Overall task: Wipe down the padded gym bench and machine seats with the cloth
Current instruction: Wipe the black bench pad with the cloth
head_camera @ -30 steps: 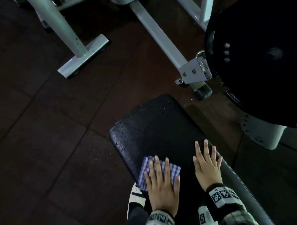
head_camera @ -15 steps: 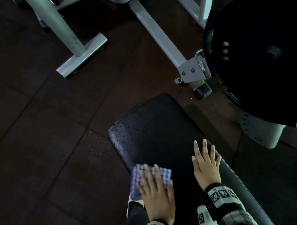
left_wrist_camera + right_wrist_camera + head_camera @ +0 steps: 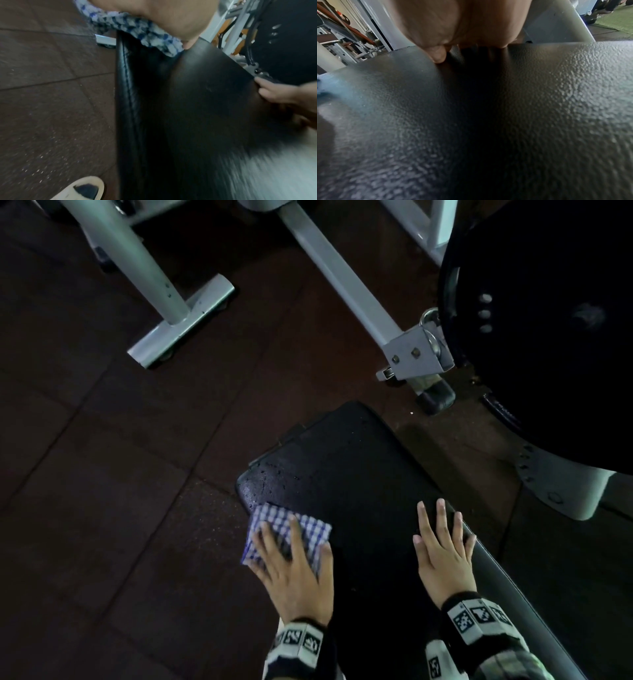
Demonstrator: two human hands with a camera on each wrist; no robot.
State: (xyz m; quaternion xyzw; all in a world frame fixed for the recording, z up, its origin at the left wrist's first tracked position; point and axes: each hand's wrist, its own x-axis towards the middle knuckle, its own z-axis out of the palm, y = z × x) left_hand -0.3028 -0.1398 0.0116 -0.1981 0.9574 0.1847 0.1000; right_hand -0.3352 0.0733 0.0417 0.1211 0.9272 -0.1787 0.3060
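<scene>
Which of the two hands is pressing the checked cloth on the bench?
The left hand. Its straight fingers lie flat on the blue-and-white cloth at the bench's left edge; the right hand rests bare on the pad.

Under both hands, the counter [image 3: 359,474] is black pebbled leatherette with a dull sheen; the cloth [image 3: 284,529] under the left is woven check; the floor [image 3: 120,508] is matt, speckled rubber.

Grey machine frame [image 3: 346,278], black weight plate [image 3: 548,320], shoe [image 3: 82,189].
</scene>
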